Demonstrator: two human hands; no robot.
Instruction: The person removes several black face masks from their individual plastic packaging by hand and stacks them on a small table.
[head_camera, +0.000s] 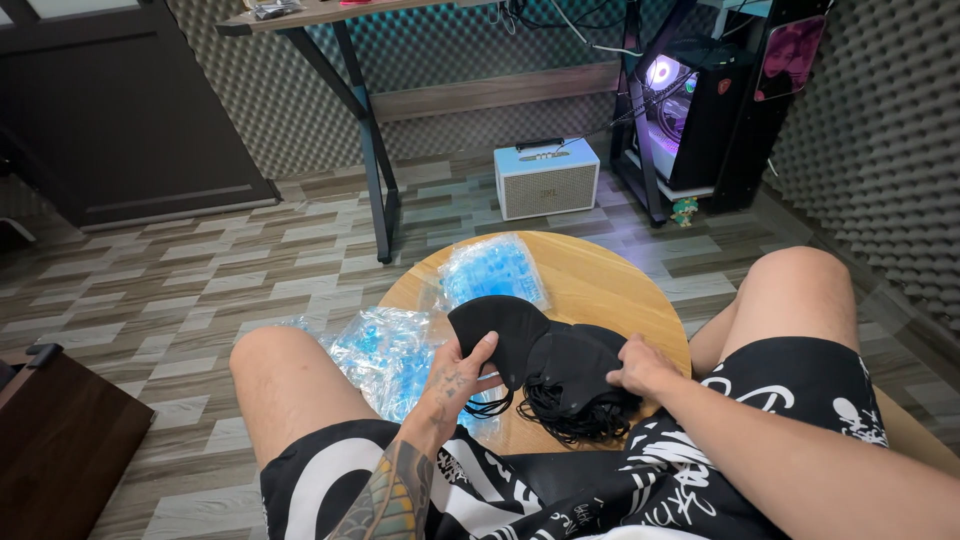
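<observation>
Lower left of the frame: I see a dark wooden cabinet (60, 435) on the tiled floor (170, 290).

Centre left: clear bags with blue contents (385, 350), heaped at the round desk's (600, 275) left edge beside my knee; a second such packet (495, 270) lies flat on the desk, upper centre.

Centre: my left hand (455, 380), grip closed with thumb over and fingers under one black mask (498, 335), held just clear of the desk. Its ear loops hang below the hand.

Centre right: a pile of black masks (580, 385), loops tangled along the near edge, touching the lifted mask. My right hand (640, 365) rests flat on top of the pile, fingers spread and pressing, holding nothing that I can tell.

Upper frame: desk legs (370, 150), a small white speaker (547, 178) on the floor, a lit computer tower (690, 110) at upper right.

Handling note, my judgement: keep the right palm weighing the pile down, draw the single mask leftward and slightly up, slowly, so its loops slip free of the tangle without dragging a neighbour along.
</observation>
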